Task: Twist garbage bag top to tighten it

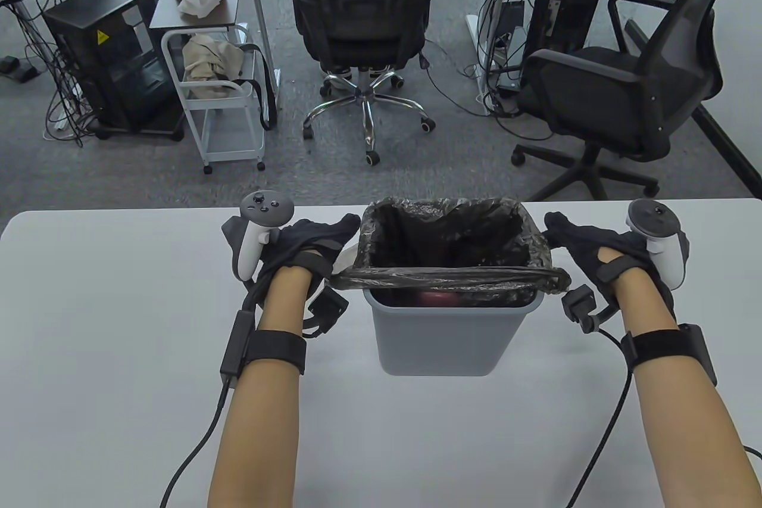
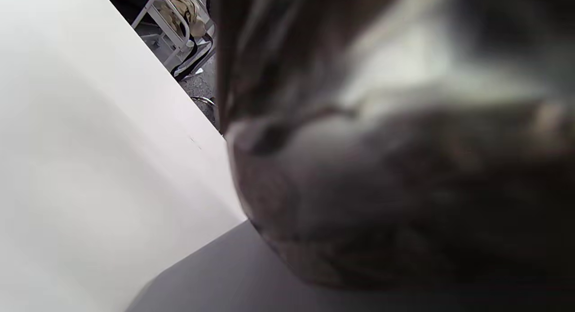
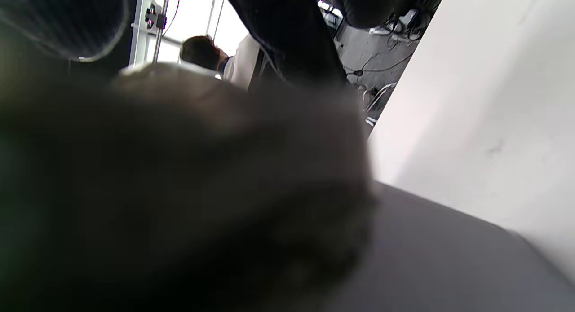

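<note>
A grey bin [image 1: 446, 335] stands at the table's far middle, lined with a black garbage bag [image 1: 452, 234]. The bag's near edge is off the rim and stretched taut as a band [image 1: 446, 279] across the bin's front. My left hand [image 1: 324, 246] holds the bag at the bin's left side. My right hand [image 1: 571, 243] holds it at the right side. Something reddish [image 1: 437, 298] lies inside, under the band. Both wrist views are filled by blurred dark bag close to the lens, with the grey bin wall [image 2: 233, 276] [image 3: 449, 258] below; the fingers there are not distinct.
The white table [image 1: 119, 323] spreads to both sides of the bin and ends just behind it. Beyond it are two office chairs [image 1: 363, 8] [image 1: 631, 85] and a white cart [image 1: 220, 91] on the floor.
</note>
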{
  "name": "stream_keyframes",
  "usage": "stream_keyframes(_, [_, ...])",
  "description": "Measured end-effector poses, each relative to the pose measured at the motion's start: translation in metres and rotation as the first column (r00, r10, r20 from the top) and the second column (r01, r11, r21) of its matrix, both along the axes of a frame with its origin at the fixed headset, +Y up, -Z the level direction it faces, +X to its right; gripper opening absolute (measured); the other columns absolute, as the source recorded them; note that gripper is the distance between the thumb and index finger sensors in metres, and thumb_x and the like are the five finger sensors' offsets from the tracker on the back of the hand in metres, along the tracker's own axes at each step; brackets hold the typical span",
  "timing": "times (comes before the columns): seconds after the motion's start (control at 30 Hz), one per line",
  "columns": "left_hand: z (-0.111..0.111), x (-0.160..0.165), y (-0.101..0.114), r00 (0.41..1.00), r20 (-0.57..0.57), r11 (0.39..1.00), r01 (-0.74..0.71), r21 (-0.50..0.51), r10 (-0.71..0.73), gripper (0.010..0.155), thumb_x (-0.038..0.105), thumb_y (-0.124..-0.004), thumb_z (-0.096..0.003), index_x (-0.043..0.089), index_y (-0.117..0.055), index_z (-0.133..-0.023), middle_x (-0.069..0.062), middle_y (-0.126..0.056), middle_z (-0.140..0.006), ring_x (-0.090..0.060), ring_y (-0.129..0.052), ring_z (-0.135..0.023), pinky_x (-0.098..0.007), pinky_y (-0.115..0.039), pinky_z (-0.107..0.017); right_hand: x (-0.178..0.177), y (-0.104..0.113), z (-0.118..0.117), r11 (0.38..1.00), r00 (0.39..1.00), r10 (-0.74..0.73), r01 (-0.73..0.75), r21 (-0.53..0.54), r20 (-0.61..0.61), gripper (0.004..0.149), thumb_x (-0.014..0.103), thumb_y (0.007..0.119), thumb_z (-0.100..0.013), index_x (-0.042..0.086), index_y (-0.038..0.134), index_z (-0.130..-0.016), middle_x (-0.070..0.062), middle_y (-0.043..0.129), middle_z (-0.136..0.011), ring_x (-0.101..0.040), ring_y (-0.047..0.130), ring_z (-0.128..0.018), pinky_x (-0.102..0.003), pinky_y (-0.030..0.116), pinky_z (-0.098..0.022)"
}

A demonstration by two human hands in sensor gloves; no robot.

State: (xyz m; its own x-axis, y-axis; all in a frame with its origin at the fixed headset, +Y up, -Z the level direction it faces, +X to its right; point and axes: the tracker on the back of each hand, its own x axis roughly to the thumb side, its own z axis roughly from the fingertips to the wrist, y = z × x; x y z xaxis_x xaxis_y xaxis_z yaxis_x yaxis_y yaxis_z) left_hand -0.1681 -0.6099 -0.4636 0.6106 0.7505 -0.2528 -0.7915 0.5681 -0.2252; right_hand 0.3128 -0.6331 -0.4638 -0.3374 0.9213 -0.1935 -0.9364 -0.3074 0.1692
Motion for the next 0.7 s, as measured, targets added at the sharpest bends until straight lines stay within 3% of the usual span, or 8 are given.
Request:
stream_keyframes(0.1, [-0.005, 0.011, -0.006, 0.982, 0.053, 0.982, -0.180, -0.055, 0.183, 0.081, 0.078, -0.077, -0.0424, 0.016, -0.085, -0.095, -0.008, -0.042, -0.118, -0.039, -0.022, -0.109, -0.078, -0.029, -0.063, -0.012, 0.001, -0.005, 1.000, 1.000, 0.003, -0.003, 0.014, -0.030, 0.079, 0.066, 0.084, -0.036, 0.004, 0.087, -0.084, -0.026, 0.047, -0.103, -0.059, 0.030, -0.092, -0.080, 0.020, -0.055])
stream_keyframes(0.17, [-0.007, 0.014, -0.005, 0.979, 0.031, 0.979, -0.201, -0.039, 0.202, 0.065, 0.065, -0.084, -0.0438, 0.018, -0.092, -0.087, -0.007, -0.047, -0.117, -0.037, -0.025, -0.110, -0.078, -0.029, -0.064, -0.015, 0.005, -0.008, 0.999, 0.999, -0.036, 0.036, 0.036, 0.003, 0.061, 0.058, 0.086, -0.037, 0.010, 0.094, -0.074, -0.026, 0.051, -0.102, -0.059, 0.035, -0.091, -0.080, 0.024, -0.055])
stream_keyframes(0.23, [-0.007, 0.014, -0.004, 0.975, 0.024, 0.975, -0.222, -0.031, 0.222, 0.055, 0.060, -0.085, -0.0450, 0.019, -0.094, -0.081, -0.006, -0.051, -0.115, -0.037, -0.029, -0.109, -0.077, -0.032, -0.064, -0.016, 0.011, -0.009, 0.997, 0.997, -0.058, 0.055, 0.058, 0.053, 0.052, 0.049, 0.090, -0.036, 0.008, 0.098, -0.066, -0.026, 0.055, -0.100, -0.058, 0.038, -0.091, -0.080, 0.024, -0.056])
stream_keyframes(0.33, [-0.006, 0.009, -0.001, 0.960, -0.033, 0.960, -0.279, -0.014, 0.278, 0.044, 0.046, -0.084, -0.0471, 0.017, -0.096, -0.077, -0.006, -0.054, -0.114, -0.036, -0.032, -0.109, -0.077, -0.032, -0.064, -0.011, 0.019, -0.008, 0.998, 0.994, -0.004, -0.002, 0.055, 0.110, 0.042, 0.043, 0.089, -0.038, 0.012, 0.099, -0.063, -0.025, 0.059, -0.099, -0.057, 0.044, -0.090, -0.080, 0.030, -0.056])
stream_keyframes(0.43, [-0.004, 0.004, 0.002, 0.969, -0.076, 0.971, -0.234, 0.053, 0.237, 0.042, 0.046, -0.083, -0.0476, 0.022, -0.093, -0.080, -0.005, -0.053, -0.114, -0.036, -0.033, -0.109, -0.076, -0.034, -0.065, -0.007, 0.024, -0.007, 0.993, 0.984, -0.008, -0.013, 0.120, 0.178, 0.040, 0.042, 0.088, -0.038, 0.013, 0.098, -0.063, -0.025, 0.061, -0.098, -0.057, 0.048, -0.090, -0.079, 0.034, -0.056])
stream_keyframes(0.53, [-0.001, 0.004, 0.004, 0.944, -0.111, 0.946, -0.296, 0.131, 0.310, 0.042, 0.044, -0.082, -0.0482, 0.026, -0.090, -0.085, -0.004, -0.052, -0.114, -0.036, -0.033, -0.109, -0.076, -0.035, -0.065, -0.007, 0.027, -0.005, 0.978, 0.970, -0.106, 0.062, 0.197, 0.221, 0.040, 0.041, 0.087, -0.038, 0.012, 0.097, -0.065, -0.025, 0.063, -0.097, -0.056, 0.052, -0.089, -0.079, 0.036, -0.057])
stream_keyframes(0.7, [0.003, 0.007, 0.009, 0.921, -0.090, 0.916, -0.359, 0.180, 0.378, 0.042, 0.041, -0.077, -0.0502, 0.035, -0.084, -0.091, -0.004, -0.050, -0.115, -0.036, -0.033, -0.109, -0.076, -0.036, -0.065, -0.008, 0.028, -0.001, 0.929, 0.947, -0.253, 0.181, 0.321, 0.197, 0.039, 0.042, 0.086, -0.039, 0.021, 0.094, -0.071, -0.018, 0.067, -0.099, -0.049, 0.072, -0.084, -0.077, 0.048, -0.057])
